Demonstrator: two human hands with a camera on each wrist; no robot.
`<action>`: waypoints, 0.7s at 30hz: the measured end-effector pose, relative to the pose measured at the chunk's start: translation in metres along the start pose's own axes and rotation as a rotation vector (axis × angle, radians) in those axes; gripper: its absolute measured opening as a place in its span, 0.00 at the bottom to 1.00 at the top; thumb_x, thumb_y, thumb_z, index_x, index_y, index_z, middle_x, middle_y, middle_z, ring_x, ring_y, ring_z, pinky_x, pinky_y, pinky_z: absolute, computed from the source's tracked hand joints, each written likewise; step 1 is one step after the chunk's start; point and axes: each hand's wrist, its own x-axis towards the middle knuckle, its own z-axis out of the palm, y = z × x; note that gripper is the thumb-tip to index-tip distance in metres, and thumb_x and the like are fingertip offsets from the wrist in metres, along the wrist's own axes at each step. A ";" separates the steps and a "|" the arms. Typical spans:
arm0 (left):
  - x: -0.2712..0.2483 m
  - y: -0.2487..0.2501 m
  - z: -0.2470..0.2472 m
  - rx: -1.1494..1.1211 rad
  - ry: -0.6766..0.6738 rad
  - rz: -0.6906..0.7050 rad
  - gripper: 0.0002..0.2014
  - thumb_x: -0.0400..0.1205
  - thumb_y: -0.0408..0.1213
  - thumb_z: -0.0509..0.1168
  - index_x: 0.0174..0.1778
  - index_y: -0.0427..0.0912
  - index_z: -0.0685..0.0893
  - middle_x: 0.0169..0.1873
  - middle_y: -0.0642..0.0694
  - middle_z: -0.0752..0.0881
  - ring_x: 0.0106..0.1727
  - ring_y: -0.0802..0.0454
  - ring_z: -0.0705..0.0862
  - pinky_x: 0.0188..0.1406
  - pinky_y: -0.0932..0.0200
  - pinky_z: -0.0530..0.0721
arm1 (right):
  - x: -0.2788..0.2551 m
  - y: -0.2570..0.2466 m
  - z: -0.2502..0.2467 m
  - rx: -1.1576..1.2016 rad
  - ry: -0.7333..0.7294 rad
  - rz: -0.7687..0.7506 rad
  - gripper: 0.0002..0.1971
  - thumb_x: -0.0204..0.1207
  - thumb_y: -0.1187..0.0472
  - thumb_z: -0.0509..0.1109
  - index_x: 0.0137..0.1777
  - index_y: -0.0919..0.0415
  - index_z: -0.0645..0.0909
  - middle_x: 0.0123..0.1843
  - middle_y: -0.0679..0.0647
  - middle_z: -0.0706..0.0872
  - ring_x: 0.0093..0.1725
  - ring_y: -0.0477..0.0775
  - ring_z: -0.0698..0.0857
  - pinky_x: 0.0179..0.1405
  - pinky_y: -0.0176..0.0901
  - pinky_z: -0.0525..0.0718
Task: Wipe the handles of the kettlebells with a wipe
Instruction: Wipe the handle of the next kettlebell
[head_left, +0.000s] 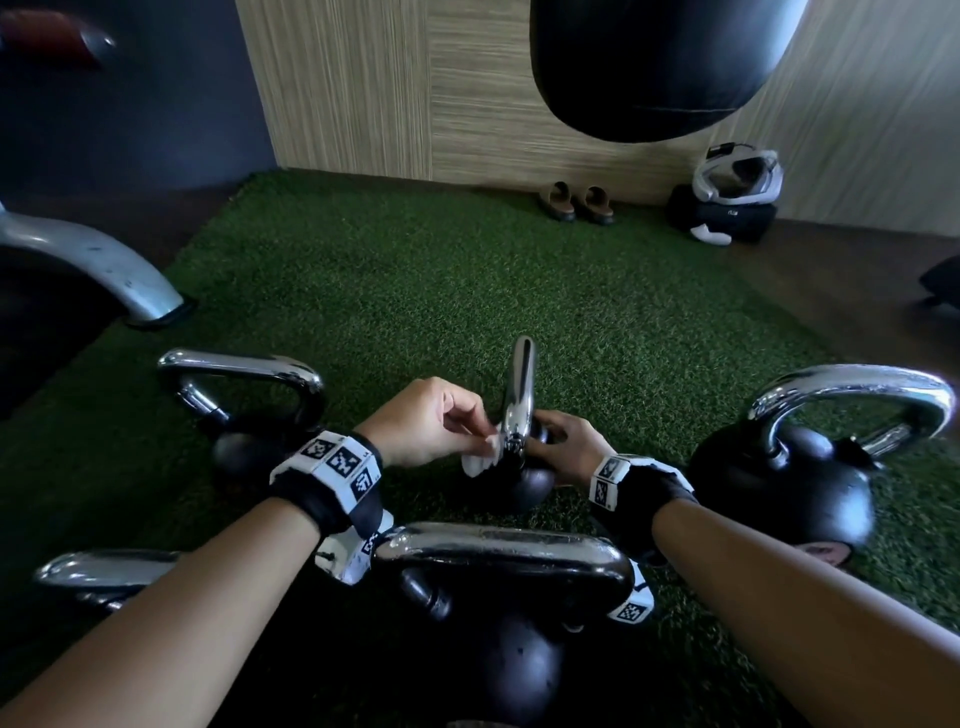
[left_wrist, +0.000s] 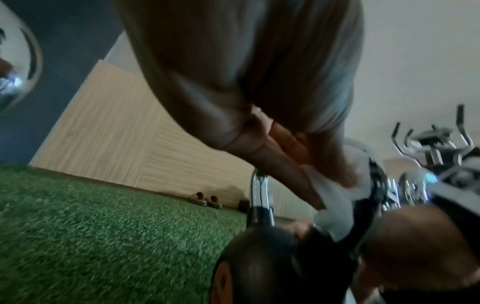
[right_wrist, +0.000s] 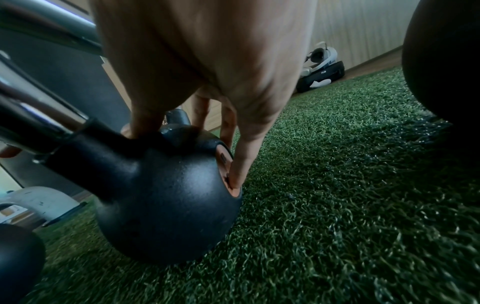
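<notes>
At frame centre, the left hand (head_left: 431, 421) pinches a crumpled white wipe (head_left: 480, 457) against the small black kettlebell's chrome handle (head_left: 521, 395); the right hand (head_left: 563, 447) apparently grips the ball, so rub firmly along the whole loop.

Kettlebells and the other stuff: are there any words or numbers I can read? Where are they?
Nothing here can be read.
Orange disc on the small kettlebell: marks too blurred.
Black bag by the wall: white label too small.
Wrist bands: square codes, no words.
</notes>
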 end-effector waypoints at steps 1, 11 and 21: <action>0.000 -0.002 0.003 0.058 0.002 -0.020 0.10 0.73 0.34 0.84 0.39 0.53 0.92 0.40 0.54 0.94 0.46 0.58 0.93 0.50 0.63 0.89 | 0.001 0.001 0.000 0.003 0.006 -0.003 0.43 0.47 0.25 0.74 0.65 0.42 0.87 0.55 0.45 0.93 0.56 0.48 0.91 0.63 0.50 0.88; 0.000 0.001 0.000 0.249 0.043 -0.132 0.05 0.75 0.44 0.83 0.42 0.56 0.93 0.42 0.61 0.94 0.46 0.66 0.91 0.57 0.57 0.90 | 0.004 -0.022 -0.027 -0.070 0.012 0.043 0.20 0.74 0.50 0.83 0.65 0.52 0.89 0.56 0.48 0.93 0.48 0.45 0.90 0.38 0.29 0.80; 0.018 0.040 -0.055 -0.636 0.380 -0.284 0.10 0.79 0.31 0.76 0.55 0.34 0.88 0.47 0.41 0.94 0.45 0.51 0.93 0.43 0.60 0.92 | -0.020 -0.146 -0.076 0.208 -0.080 -0.423 0.18 0.72 0.63 0.84 0.61 0.52 0.91 0.47 0.53 0.95 0.44 0.51 0.93 0.49 0.42 0.93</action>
